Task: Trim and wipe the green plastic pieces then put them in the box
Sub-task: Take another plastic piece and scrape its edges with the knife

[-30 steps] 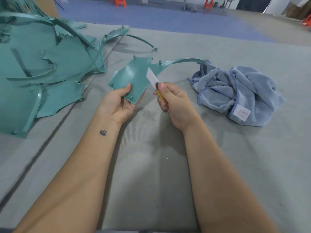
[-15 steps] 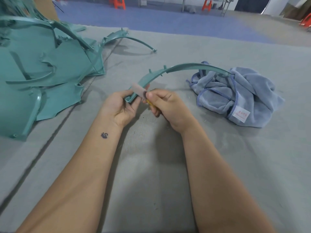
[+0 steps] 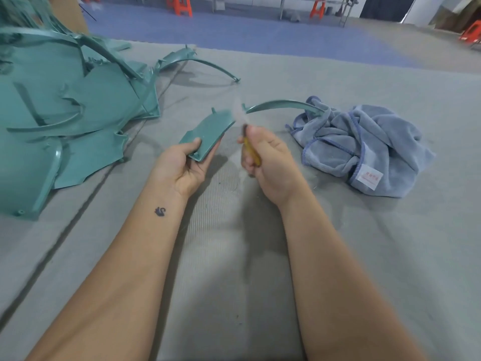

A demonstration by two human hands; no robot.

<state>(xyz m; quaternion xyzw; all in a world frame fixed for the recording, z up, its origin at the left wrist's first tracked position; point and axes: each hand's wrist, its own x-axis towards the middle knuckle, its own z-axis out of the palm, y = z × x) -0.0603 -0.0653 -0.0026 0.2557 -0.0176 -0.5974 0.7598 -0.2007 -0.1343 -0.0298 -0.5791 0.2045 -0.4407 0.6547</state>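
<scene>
My left hand [image 3: 188, 165] grips the near end of a green plastic piece [image 3: 208, 132], thumb on its flat face. The piece's long curved arm [image 3: 283, 104] reaches right toward the cloth. My right hand [image 3: 265, 157] holds a yellow-handled trimming knife [image 3: 251, 149]. Its pale blade is blurred and points up beside the piece's right edge. A crumpled blue-grey cloth [image 3: 364, 147] lies to the right of my right hand. No box is in view.
A big pile of green plastic pieces [image 3: 65, 121] fills the left of the grey felt table [image 3: 234, 256]. One more curved green piece [image 3: 197, 61] lies behind it. Orange stools [image 3: 182, 6] stand on the blue floor beyond the table.
My left hand has turned the green piece from edge-on to flat face up. My right hand has moved the knife blade up along the piece's right edge.
</scene>
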